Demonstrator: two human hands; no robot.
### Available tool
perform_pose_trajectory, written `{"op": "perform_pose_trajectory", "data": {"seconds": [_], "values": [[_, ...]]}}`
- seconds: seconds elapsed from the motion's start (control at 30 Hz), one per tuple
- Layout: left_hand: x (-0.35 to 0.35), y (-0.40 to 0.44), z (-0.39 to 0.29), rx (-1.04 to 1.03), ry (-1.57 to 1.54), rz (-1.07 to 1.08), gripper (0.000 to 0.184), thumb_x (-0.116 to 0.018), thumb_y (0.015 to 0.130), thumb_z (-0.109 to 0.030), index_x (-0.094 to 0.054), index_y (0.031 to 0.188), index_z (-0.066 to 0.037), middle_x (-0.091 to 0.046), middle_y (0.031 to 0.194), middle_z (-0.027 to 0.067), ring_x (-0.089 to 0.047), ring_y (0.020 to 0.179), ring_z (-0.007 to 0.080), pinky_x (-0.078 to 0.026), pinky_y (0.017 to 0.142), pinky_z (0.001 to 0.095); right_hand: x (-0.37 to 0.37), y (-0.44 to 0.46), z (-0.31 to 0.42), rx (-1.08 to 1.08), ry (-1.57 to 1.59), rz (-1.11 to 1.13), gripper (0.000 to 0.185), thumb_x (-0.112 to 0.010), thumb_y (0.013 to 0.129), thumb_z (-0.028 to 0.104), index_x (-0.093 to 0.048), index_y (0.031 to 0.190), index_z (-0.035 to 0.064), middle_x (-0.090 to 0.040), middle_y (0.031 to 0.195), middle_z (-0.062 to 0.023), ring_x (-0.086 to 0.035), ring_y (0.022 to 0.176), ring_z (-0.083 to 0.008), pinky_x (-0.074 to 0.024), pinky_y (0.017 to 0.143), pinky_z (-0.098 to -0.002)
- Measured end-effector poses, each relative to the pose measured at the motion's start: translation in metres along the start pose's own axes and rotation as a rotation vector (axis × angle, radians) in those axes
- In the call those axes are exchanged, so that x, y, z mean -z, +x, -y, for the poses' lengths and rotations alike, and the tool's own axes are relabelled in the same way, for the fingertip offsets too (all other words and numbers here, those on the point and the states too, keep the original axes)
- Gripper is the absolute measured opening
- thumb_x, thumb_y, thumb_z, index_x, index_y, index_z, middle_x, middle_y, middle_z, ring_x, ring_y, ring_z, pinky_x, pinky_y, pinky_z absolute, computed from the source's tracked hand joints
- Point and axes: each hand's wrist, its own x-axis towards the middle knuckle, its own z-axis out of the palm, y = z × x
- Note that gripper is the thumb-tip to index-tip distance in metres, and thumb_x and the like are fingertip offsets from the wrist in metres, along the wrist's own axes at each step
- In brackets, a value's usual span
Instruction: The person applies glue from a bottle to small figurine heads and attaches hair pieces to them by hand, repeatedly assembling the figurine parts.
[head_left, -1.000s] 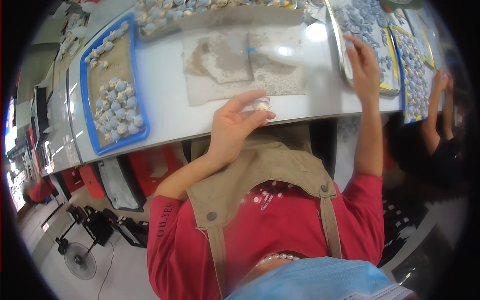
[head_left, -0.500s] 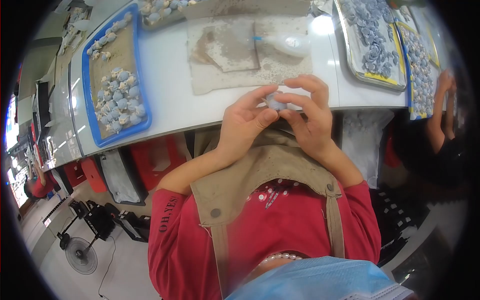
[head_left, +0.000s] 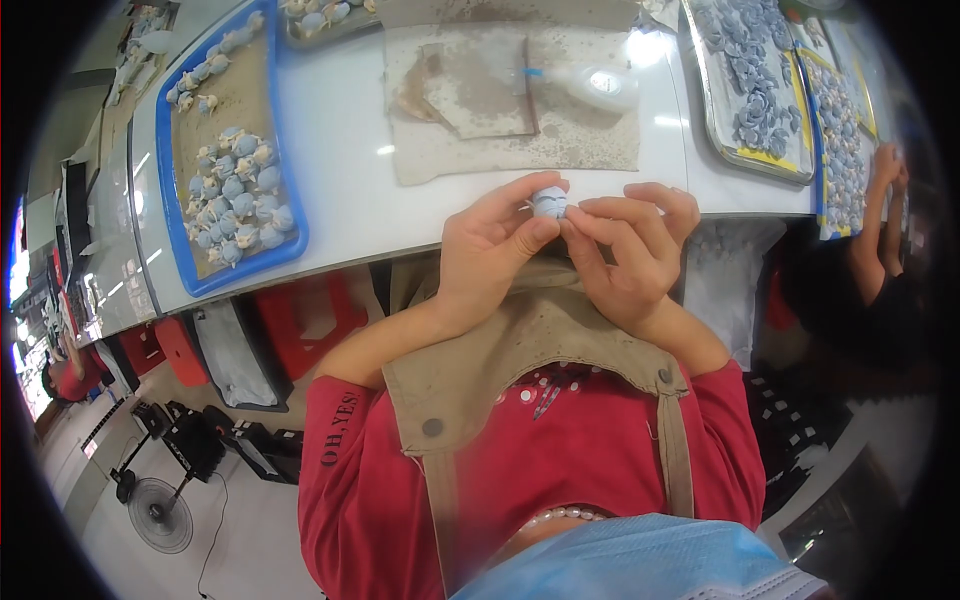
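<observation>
Near the table's front edge, my left hand pinches a small blue-and-white figure between thumb and fingers. My right hand meets it from the other side, its thumb and index fingertip pressed together at the figure's lower right. Whether a small piece sits between those right fingertips is hidden. Behind both hands lies a stained, pale cloth with a darker flat board and a whitish bottle with a blue tip on it.
At the left stands a blue-rimmed tray with several similar figures. A metal tray of blue-grey pieces is at the right, beside a blue-and-yellow tray of small items. Another person's hands are at the far right. A fan stands lower left.
My right hand has come from the metal tray to the figure in my left hand. The figure now shows more blue on top. The view has shifted slightly.
</observation>
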Motion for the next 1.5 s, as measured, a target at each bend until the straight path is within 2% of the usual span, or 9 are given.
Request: {"op": "perform_pose_trajectory", "data": {"seconds": [0.5, 0.9, 1.07, 1.13, 1.17, 1.23, 1.33, 1.47, 1.5], "values": [[-0.012, -0.001, -0.006, -0.125, 0.25, 0.12, 0.028, -0.057, 0.085, -0.007, -0.053, 0.111, 0.004, -0.062, 0.091, 0.0078, -0.057, 0.084, 0.0103, -0.047, 0.075, 0.0232, 0.012, 0.0, -0.023, -0.039, 0.295, 0.034, 0.023, -0.073, 0.055, 0.006, -0.06, 0.074, 0.0115, -0.057, 0.077, 0.0025, -0.048, 0.075, -0.0192, -0.0328, 0.07, -0.0312], [-0.018, -0.003, -0.002, -0.091, 0.145, 0.018, 0.029, -0.057, 0.085, -0.006, -0.053, 0.111, 0.003, -0.061, 0.093, 0.0082, -0.057, 0.084, 0.011, -0.047, 0.076, 0.0233, 0.013, -0.002, -0.016, -0.013, 0.173, -0.035, 0.024, -0.073, 0.055, 0.006, -0.06, 0.075, 0.0108, -0.057, 0.076, 0.001, -0.049, 0.071, -0.0183, -0.0303, 0.07, -0.0319], [-0.011, -0.003, -0.007, -0.134, 0.144, 0.121, 0.027, -0.056, 0.085, -0.007, -0.053, 0.11, 0.003, -0.06, 0.099, 0.01, -0.057, 0.087, 0.0124, -0.047, 0.079, 0.0246, 0.015, 0.003, -0.019, -0.004, 0.238, 0.054, 0.024, -0.073, 0.059, 0.007, -0.059, 0.079, 0.0083, -0.057, 0.078, -0.0022, -0.051, 0.075, -0.0193, -0.0351, 0.073, -0.0311], [-0.013, -0.003, -0.01, -0.161, 0.101, 0.157, 0.027, -0.056, 0.085, -0.007, -0.053, 0.11, 0.003, -0.059, 0.102, 0.0107, -0.057, 0.089, 0.0128, -0.047, 0.08, 0.0249, 0.015, 0.008, -0.015, -0.462, 0.653, 0.096, 0.032, -0.072, 0.065, 0.008, -0.059, 0.094, 0.0041, -0.058, 0.086, -0.0054, -0.054, 0.084, -0.0192, -0.0396, 0.082, -0.0303], [-0.018, -0.005, -0.014, -0.092, 0.039, 0.137, 0.028, -0.056, 0.085, -0.008, -0.053, 0.111, 0.003, -0.058, 0.104, 0.0108, -0.056, 0.092, 0.0132, -0.046, 0.082, 0.0252, 0.014, 0.007, -0.014, -0.467, 0.652, 0.091, 0.032, -0.072, 0.065, 0.008, -0.059, 0.094, 0.0041, -0.058, 0.086, -0.0054, -0.054, 0.084, -0.0192, -0.0396, 0.082, -0.0303], [-0.02, -0.006, -0.016, -0.017, -0.022, 0.117, 0.029, -0.056, 0.085, -0.009, -0.053, 0.112, 0.003, -0.057, 0.107, 0.0109, -0.055, 0.094, 0.0136, -0.046, 0.083, 0.0254, 0.01, 0.002, -0.013, -0.664, 1.115, 0.296, 0.044, -0.069, 0.069, 0.008, -0.054, 0.111, 0.0016, -0.059, 0.097, -0.0073, -0.054, 0.093, -0.0167, -0.0403, 0.088, -0.0292], [-0.012, -0.005, -0.011, -0.055, 0.065, 0.207, 0.032, -0.057, 0.085, -0.011, -0.052, 0.113, 0.003, -0.056, 0.11, 0.0105, -0.054, 0.098, 0.0137, -0.044, 0.085, 0.0252, 0.014, 0.002, -0.026, -0.638, 1.176, 0.56, 0.054, -0.07, 0.07, 0.008, -0.047, 0.118, -0.005, -0.053, 0.116, -0.0142, -0.05, 0.107, -0.0182, -0.0402, 0.091, -0.0286], [-0.01, -0.008, -0.01, -0.089, 0.268, 0.219, 0.03, -0.057, 0.086, -0.013, -0.054, 0.111, 0.002, -0.059, 0.106, 0.0089, -0.056, 0.092, 0.0124, -0.045, 0.081, 0.0237, 0.018, -0.001, -0.025, -0.782, 1.222, 0.659, 0.048, -0.068, 0.071, 0.004, -0.05, 0.115, -0.0055, -0.055, 0.114, -0.014, -0.053, 0.101, -0.0165, -0.0438, 0.086, -0.0271], [-0.011, -0.008, -0.011, -0.113, 0.338, 0.227, 0.029, -0.057, 0.086, -0.013, -0.055, 0.11, 0.002, -0.06, 0.103, 0.0086, -0.057, 0.089, 0.0118, -0.045, 0.079, 0.023, 0.018, -0.003, -0.024, -0.758, 1.214, 0.592, 0.042, -0.066, 0.072, 0.004, -0.054, 0.111, -0.0021, -0.059, 0.103, -0.01, -0.056, 0.092, -0.013, -0.045, 0.081, -0.0249]]}}
